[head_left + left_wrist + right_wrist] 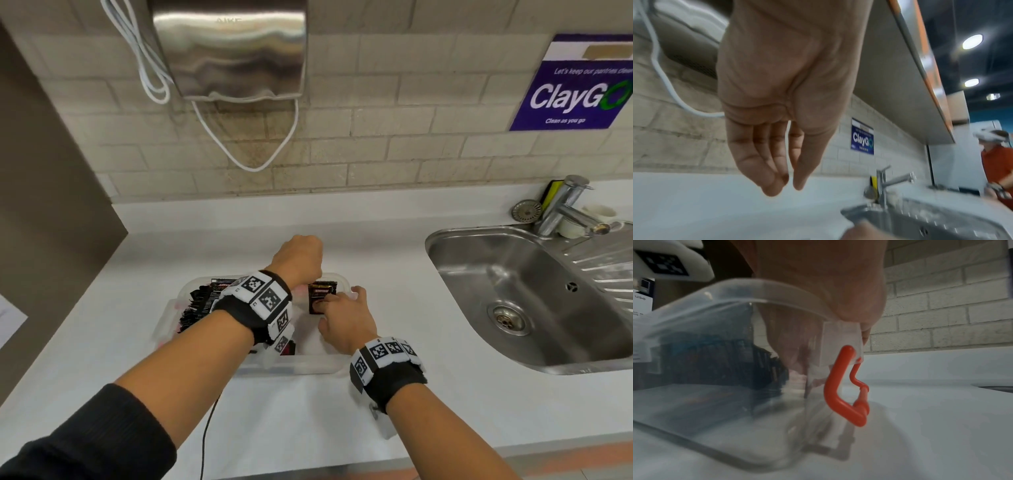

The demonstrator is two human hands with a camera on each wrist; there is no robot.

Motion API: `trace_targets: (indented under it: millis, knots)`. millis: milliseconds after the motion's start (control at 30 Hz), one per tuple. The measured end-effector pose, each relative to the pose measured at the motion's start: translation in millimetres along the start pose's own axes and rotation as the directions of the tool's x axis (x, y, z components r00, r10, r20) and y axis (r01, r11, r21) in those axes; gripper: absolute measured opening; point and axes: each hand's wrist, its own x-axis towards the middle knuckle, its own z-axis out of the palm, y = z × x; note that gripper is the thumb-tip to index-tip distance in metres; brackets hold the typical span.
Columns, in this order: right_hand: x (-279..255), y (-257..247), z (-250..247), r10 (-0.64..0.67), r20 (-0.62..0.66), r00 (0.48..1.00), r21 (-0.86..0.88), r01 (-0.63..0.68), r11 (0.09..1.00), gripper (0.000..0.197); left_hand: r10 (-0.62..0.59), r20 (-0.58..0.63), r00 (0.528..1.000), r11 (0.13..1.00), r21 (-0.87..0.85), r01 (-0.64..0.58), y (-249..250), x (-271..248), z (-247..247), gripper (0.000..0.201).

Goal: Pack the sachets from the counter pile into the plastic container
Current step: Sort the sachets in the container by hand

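Over the clear plastic container point(318, 365) on the white counter point(411, 404): right hand point(346, 318) reaching inside, fingertips pressing a dark sachet point(321, 295) down at the far right end, likely to seat it beside the dark stack of sachets point(200, 305) already at the left. Left hand point(301, 257) hanging empty above the far rim, fingers loose and straight, probably headed for more; counter pile not visible.

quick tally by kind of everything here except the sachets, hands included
plastic container: 1
sink: 1
tap: 1
hand dryer: 1
ClayGo sign: 1
left hand and right hand: 2
total: 7
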Motion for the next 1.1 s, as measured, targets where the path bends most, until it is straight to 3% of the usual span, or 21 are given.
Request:
trace_targets:
  millis: [133, 333, 400, 467, 600, 800, 967, 1100]
  knots:
    - [-1.2, 0.4, -0.4, -0.003, -0.013, 1.0, 0.023, 0.004, 1.0, 0.034, 0.008, 0.026, 1.0, 0.986, -0.166, -0.003, -30.7, -22.0, -41.6, 0.015]
    - [1.0, -3.4, -12.1, -0.038, -0.063, 0.997, -0.017, 0.037, 0.999, 0.031, -0.153, 0.007, 0.988, 0.972, -0.181, 0.152, -117.9, -56.6, -72.1, 0.005]
    - [8.0, -10.4, -23.0, -0.017, -0.139, 0.99, 0.052, 0.024, 0.998, 0.028, -0.222, 0.012, 0.975, 0.959, -0.178, 0.22, -142.8, -64.3, -64.4, 0.005]
    - [17.0, -22.5, -34.9, 0.019, -0.184, 0.983, 0.225, 0.023, 0.974, 0.026, -0.282, 0.014, 0.959, 0.944, -0.176, 0.28, -161.1, -68.7, -50.8, 0.015]
    - [37.9, -62.9, -48.6, 0.035, -0.1, 0.994, 0.464, 0.015, 0.886, 0.031, -0.349, -0.008, 0.937, 0.923, -0.175, 0.342, -182.8, -69.9, -21.2, 0.034]
    - [56.4, -96.2, -43.0, 0.123, 0.105, 0.987, 0.38, -0.154, 0.912, 0.06, -0.445, -0.058, 0.894, 0.888, -0.157, 0.432, -187.4, -63.0, 5.8, 0.048]
    - [60.9, -103.0, -38.6, 0.175, 0.124, 0.977, 0.329, -0.207, 0.921, 0.058, -0.473, -0.033, 0.88, 0.868, -0.191, 0.459, -184.9, -61.6, 10.9, 0.049]
    - [63.9, -100.4, -28.2, 0.2, 0.09, 0.976, 0.428, -0.219, 0.877, 0.053, -0.48, 0.023, 0.877, 0.838, -0.283, 0.466, -186.3, -58.6, 11.0, 0.047]
